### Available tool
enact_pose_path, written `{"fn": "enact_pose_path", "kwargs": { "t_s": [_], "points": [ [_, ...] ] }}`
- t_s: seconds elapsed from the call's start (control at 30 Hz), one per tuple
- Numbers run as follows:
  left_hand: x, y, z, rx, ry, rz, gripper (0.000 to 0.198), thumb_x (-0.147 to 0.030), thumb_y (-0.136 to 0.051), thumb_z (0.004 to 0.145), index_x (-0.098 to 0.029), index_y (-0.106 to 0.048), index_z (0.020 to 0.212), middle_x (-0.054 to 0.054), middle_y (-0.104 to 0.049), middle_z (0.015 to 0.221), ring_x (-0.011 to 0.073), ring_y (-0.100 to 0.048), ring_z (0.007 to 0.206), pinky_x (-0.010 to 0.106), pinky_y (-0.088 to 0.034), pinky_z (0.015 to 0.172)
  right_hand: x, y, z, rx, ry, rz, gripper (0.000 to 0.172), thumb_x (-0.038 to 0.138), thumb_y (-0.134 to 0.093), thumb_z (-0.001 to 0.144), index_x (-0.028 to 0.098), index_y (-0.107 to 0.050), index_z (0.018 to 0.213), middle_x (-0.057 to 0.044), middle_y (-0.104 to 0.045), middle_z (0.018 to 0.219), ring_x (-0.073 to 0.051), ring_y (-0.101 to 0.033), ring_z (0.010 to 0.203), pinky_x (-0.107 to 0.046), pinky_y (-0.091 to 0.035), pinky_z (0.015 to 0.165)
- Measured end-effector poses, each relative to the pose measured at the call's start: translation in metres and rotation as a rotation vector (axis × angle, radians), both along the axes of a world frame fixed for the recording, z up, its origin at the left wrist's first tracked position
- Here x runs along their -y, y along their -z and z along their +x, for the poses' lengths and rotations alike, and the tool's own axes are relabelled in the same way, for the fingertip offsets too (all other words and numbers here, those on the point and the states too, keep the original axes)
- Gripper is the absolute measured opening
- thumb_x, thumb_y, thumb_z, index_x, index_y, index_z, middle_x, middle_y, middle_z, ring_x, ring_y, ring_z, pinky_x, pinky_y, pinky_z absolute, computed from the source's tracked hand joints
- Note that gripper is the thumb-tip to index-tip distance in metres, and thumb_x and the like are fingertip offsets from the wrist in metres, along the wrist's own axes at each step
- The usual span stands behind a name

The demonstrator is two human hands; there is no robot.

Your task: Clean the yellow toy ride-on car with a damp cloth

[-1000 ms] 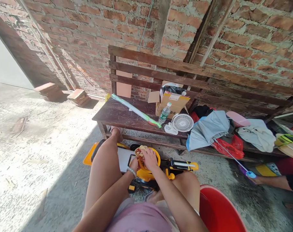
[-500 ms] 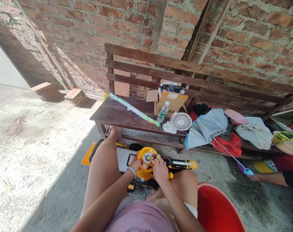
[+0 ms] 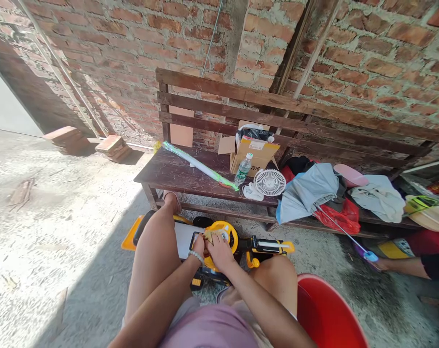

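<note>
Between my knees stands a yellow and black ride-on toy with a yellow steering wheel (image 3: pixel 233 237). My left hand (image 3: pixel 198 245), with a beaded bracelet on its wrist, is at the wheel's left side, its fingers closed; what they hold is hidden. My right hand (image 3: pixel 219 251) is beside it over the wheel, its fingers closed on a small yellowish crumpled thing (image 3: pixel 212 235). The two hands meet at the fingertips.
A wooden bench (image 3: pixel 168 169) ahead bears a cardboard box (image 3: pixel 255 150), a water bottle (image 3: pixel 244 169), a white fan (image 3: pixel 270 182) and a grey umbrella (image 3: pixel 309 191). A red bucket (image 3: pixel 324 309) stands at my right. Another person's arm (image 3: pixel 403 266) reaches in at the right.
My right hand has moved left across the steering wheel with the crumpled thing, up to my left hand. My left hand has hardly moved. The view has shifted slightly.
</note>
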State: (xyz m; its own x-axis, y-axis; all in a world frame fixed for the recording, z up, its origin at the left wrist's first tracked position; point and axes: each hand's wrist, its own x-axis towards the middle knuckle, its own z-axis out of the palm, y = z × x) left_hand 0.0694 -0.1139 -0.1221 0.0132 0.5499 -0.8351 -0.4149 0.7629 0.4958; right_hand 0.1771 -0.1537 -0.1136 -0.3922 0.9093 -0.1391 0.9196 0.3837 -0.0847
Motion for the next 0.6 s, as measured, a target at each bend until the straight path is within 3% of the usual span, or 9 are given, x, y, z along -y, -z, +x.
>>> {"fn": "enact_pose_path", "kwargs": {
  "t_s": [0.1,0.3,0.37,0.47,0.6],
  "points": [
    [0.0,0.003,-0.001,0.002,-0.045,-0.017,0.037,-0.04,-0.038,0.109,-0.019,-0.067,0.098,0.003,-0.069,0.079,0.0178,-0.066,0.066,0.027,-0.053,0.067,-0.031,-0.01,0.001,-0.005,0.05,0.005,0.038,0.019,-0.053,0.105,0.028,-0.065,0.139,-0.013,-0.064,0.139,-0.028,-0.058,0.125,-0.041,-0.053,0.101],
    [-0.003,0.006,0.003,0.038,-0.087,-0.029,0.034,-0.032,-0.041,0.108,-0.018,-0.065,0.088,0.002,-0.063,0.068,0.0155,-0.06,0.058,0.023,-0.05,0.06,-0.064,-0.021,0.037,0.033,0.386,-0.051,0.048,0.02,-0.061,0.099,0.028,-0.061,0.147,-0.014,-0.062,0.136,-0.03,-0.058,0.126,-0.036,-0.053,0.095],
    [-0.004,0.009,0.004,0.05,-0.098,-0.033,0.032,-0.031,-0.046,0.106,-0.018,-0.065,0.085,0.001,-0.06,0.064,0.0149,-0.058,0.055,0.023,-0.05,0.058,-0.057,-0.02,0.056,0.061,0.492,-0.079,0.051,0.02,-0.058,0.1,0.027,-0.058,0.15,-0.016,-0.061,0.137,-0.031,-0.058,0.125,-0.035,-0.053,0.091],
    [-0.004,0.014,0.006,0.094,-0.112,-0.033,0.027,-0.034,-0.053,0.102,-0.018,-0.068,0.087,0.001,-0.061,0.062,0.0168,-0.062,0.056,0.025,-0.054,0.062,-0.029,-0.015,0.073,0.102,0.497,-0.092,0.049,0.019,-0.057,0.1,0.026,-0.06,0.149,-0.016,-0.061,0.138,-0.031,-0.06,0.125,-0.034,-0.054,0.09],
    [-0.005,0.018,0.012,0.21,-0.105,-0.026,0.029,-0.041,-0.055,0.099,-0.017,-0.071,0.094,0.004,-0.068,0.067,0.0219,-0.069,0.062,0.032,-0.06,0.069,0.022,-0.01,0.06,0.131,0.491,-0.099,0.045,0.02,-0.06,0.098,0.024,-0.064,0.142,-0.016,-0.064,0.133,-0.031,-0.063,0.12,-0.036,-0.054,0.093]
  ]
}}
